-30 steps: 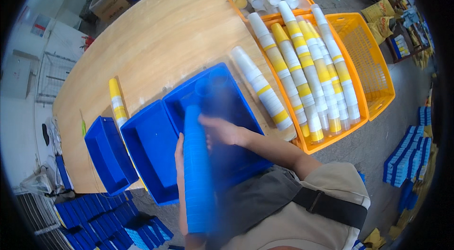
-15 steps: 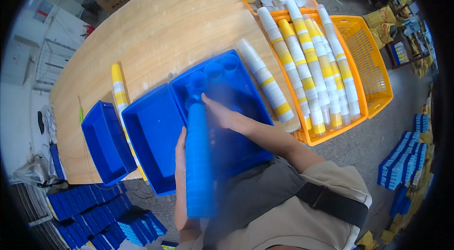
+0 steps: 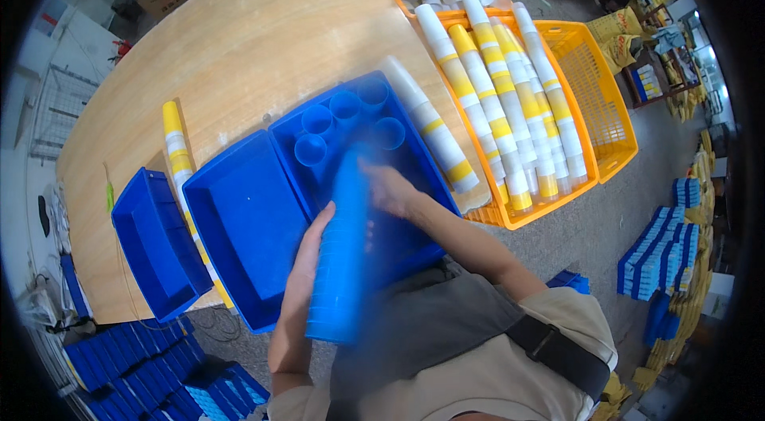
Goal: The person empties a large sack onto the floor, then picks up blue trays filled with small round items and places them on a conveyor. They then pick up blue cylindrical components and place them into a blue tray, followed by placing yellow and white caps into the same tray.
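Observation:
A long stack of nested blue cups (image 3: 339, 262) slants up in front of me, its upper end over a blue tray (image 3: 434, 190). My left hand (image 3: 312, 242) is wrapped round the stack from the left. At the upper right side of the stack is my right hand (image 3: 389, 190), its fingers blurred and partly hidden; I cannot tell whether they grip a cup. Several single blue cups stand mouth up in the tray's far part, among them a far cup (image 3: 372, 92), a left cup (image 3: 311, 149) and a right cup (image 3: 389, 133).
Left of the cup tray are a second blue tray (image 3: 247, 214) and a narrow blue bin (image 3: 155, 242), with a yellow-and-white cup stack (image 3: 179, 158) between them. Another such stack (image 3: 434, 130) lies to the right. Beyond it, an orange crate (image 3: 591, 170) holds several stacks. The wooden table (image 3: 239, 39) extends behind.
Two more cups stand in the tray, one at the left and one at the right. The stack's upper end and my right hand have moved rightward from the left cups. The view has shifted slightly.

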